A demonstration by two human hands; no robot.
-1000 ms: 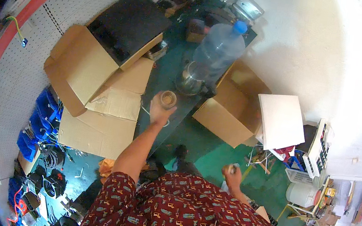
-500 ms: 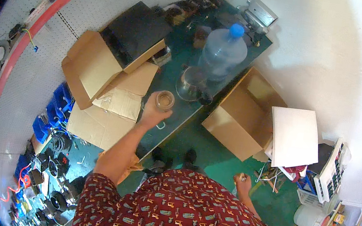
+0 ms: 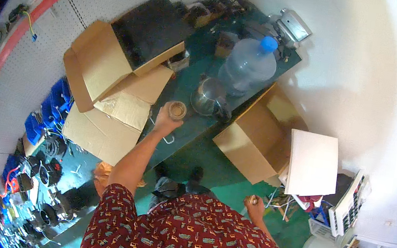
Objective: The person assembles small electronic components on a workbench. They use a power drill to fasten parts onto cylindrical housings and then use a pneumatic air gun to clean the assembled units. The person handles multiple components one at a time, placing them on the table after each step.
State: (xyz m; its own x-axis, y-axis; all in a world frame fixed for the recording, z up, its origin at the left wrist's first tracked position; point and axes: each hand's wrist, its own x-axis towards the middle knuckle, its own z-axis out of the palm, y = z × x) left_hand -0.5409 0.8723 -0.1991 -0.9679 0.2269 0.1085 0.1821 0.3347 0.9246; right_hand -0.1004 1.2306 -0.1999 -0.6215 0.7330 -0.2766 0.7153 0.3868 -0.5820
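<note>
My left hand (image 3: 166,121) is closed around a clear drinking glass (image 3: 177,111), seen from above over the dark green tabletop (image 3: 185,127). Beyond it stands a kettle (image 3: 207,96) with a shiny body and a black handle. A large clear water jug (image 3: 247,66) with a blue cap is upright behind the kettle. Low at my right side, over the floor, my right hand (image 3: 256,206) is curled with its fingers bent. Something small and pale shows in its grip, too small to make out.
Opened cardboard (image 3: 107,124) and a box with a black top (image 3: 150,31) cover the table's left part. An open carton (image 3: 259,140) stands right of the table, beside a white board (image 3: 312,164) and stacked goods. Blue bins (image 3: 54,104) line the left wall.
The view has shifted slightly. My left hand, still around the glass, now appears a little nearer the kettle. My right hand shows slightly lower and further left in view.
</note>
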